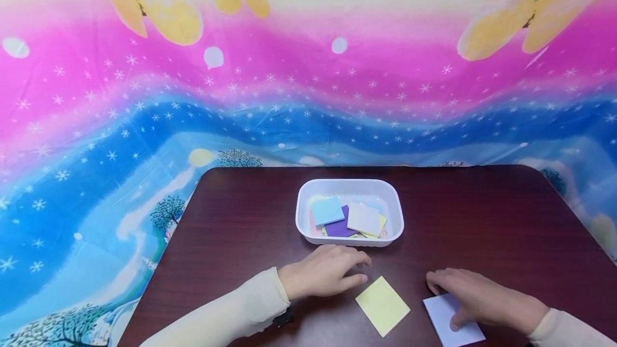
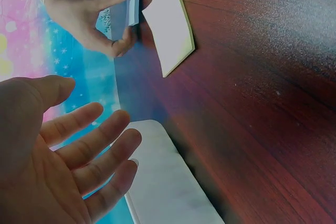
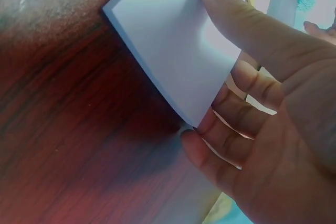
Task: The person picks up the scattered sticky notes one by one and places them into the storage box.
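Observation:
Near the front right of the table, my right hand holds a pale lavender sticky note pad. The thumb lies across the pad's top face, and the other fingers are curled at its far edge in the right wrist view. My left hand holds nothing; its fingers are relaxed and slightly spread, palm visible in the left wrist view. A pale yellow sticky note pad lies flat between the two hands, turned cornerwise, close to the left fingertips.
A white plastic bin stands behind the hands. It contains several pads, among them a light blue pad, a purple pad and a white pad. A patterned cloth hangs behind the dark table.

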Demonstrator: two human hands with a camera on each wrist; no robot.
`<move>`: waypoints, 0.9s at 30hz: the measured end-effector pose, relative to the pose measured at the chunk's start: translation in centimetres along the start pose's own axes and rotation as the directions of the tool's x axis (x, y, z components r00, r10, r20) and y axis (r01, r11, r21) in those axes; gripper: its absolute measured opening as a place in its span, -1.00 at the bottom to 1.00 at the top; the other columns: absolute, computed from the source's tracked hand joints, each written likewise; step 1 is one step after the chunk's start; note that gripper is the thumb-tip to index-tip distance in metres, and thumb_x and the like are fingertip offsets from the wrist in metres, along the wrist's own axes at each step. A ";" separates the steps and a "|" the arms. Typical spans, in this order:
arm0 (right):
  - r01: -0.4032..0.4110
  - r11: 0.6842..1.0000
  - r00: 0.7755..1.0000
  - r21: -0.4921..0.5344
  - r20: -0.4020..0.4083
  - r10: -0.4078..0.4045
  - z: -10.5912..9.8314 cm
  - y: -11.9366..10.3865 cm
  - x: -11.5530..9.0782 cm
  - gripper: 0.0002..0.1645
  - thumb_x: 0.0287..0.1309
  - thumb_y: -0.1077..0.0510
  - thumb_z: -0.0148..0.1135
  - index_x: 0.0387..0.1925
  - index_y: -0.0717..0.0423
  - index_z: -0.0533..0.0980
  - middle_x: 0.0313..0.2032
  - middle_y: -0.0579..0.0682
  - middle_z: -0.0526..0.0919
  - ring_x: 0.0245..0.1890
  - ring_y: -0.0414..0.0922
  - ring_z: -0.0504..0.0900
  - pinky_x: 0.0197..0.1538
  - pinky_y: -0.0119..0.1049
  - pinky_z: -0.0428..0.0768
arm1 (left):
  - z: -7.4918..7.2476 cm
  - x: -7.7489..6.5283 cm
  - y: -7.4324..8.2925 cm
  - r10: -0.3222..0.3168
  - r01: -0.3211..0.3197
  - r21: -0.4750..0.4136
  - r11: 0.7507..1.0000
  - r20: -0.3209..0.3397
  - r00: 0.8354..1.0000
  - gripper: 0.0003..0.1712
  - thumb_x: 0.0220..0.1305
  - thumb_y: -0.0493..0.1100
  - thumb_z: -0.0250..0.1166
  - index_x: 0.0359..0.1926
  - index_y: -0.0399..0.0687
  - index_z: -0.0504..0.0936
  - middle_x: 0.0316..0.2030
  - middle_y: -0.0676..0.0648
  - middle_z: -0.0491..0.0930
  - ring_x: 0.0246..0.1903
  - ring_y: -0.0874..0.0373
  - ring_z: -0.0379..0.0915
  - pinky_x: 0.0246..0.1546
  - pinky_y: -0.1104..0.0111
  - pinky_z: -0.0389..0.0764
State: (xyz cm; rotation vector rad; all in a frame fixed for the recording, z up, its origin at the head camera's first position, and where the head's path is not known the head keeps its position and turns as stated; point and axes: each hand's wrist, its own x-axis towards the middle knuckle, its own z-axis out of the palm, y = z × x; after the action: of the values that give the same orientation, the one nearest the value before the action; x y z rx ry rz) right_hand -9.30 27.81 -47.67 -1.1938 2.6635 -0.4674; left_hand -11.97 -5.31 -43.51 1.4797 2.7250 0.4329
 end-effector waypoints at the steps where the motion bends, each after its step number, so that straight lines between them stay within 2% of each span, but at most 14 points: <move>1: 0.007 1.000 1.000 0.012 0.003 -0.007 0.0 0.1 -0.1 -0.28 -0.70 -0.05 0.54 -0.37 -0.23 0.28 -0.46 -0.41 0.28 -0.44 -0.39 0.24 -0.44 -0.38 0.26 | 0.0 0.0 0.0 0.001 -0.001 -0.002 1.000 0.002 1.000 -0.67 0.31 0.10 0.09 -0.02 0.13 0.58 -0.24 0.18 0.61 -0.34 0.47 0.41 -0.32 0.57 0.42; 6: 0.106 0.993 0.994 0.054 -0.029 -0.104 -0.5 0.4 -0.2 -0.52 -0.47 -0.04 0.49 -0.40 -0.24 0.43 -0.42 -0.43 0.29 -0.46 -0.45 0.25 -0.46 -0.47 0.31 | 0.1 0.1 0.0 0.006 -0.006 -0.006 1.000 0.005 1.000 -0.67 0.31 0.10 0.08 -0.02 0.13 0.58 -0.24 0.18 0.61 -0.34 0.47 0.40 -0.32 0.57 0.42; 10: 0.169 0.980 0.986 0.102 -0.030 -0.166 -1.3 0.3 0.0 -0.72 -0.27 0.00 0.43 -0.49 -0.25 0.46 -0.46 -0.44 0.32 -0.50 -0.46 0.28 -0.49 -0.52 0.30 | 0.1 0.0 0.0 0.004 -0.004 -0.002 1.000 0.005 1.000 -0.67 0.31 0.11 0.08 -0.02 0.13 0.58 -0.24 0.18 0.61 -0.35 0.47 0.41 -0.34 0.57 0.42; 14: 0.152 0.967 0.987 0.203 0.018 -0.159 -2.0 -0.1 0.2 -0.82 -0.08 0.05 0.35 -0.51 -0.25 0.47 -0.53 -0.45 0.38 -0.55 -0.48 0.30 -0.53 -0.53 0.31 | 0.0 -0.1 0.0 0.001 -0.001 -0.006 1.000 0.011 1.000 -0.66 0.31 0.11 0.08 -0.02 0.12 0.58 -0.24 0.19 0.61 -0.35 0.47 0.40 -0.34 0.58 0.41; 17: 0.136 0.960 0.989 0.246 0.029 -0.148 -2.3 -0.3 0.3 -0.84 -0.04 0.04 0.33 -0.53 -0.27 0.47 -0.58 -0.45 0.39 -0.58 -0.50 0.30 -0.56 -0.56 0.32 | 0.0 -0.1 0.0 0.002 -0.002 -0.007 1.000 0.015 1.000 -0.66 0.31 0.11 0.08 -0.02 0.12 0.57 -0.24 0.19 0.61 -0.36 0.47 0.40 -0.35 0.58 0.41; 27: 0.020 0.965 0.999 0.260 0.025 -0.028 -3.5 -0.6 1.5 -0.81 0.09 -0.01 0.24 -0.53 -0.24 0.40 -0.60 -0.42 0.35 -0.57 -0.48 0.30 -0.54 -0.46 0.38 | -0.3 0.0 -0.2 0.004 -0.004 -0.013 1.000 0.002 1.000 -0.65 0.32 0.11 0.07 0.01 0.13 0.57 -0.19 0.20 0.61 -0.29 0.50 0.41 -0.29 0.58 0.42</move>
State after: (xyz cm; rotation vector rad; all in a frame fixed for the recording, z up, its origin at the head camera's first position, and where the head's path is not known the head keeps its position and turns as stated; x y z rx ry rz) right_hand -10.85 27.01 -44.26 -1.1441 2.4703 -0.7709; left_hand -12.16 -5.51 -43.31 1.4816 2.7129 0.4480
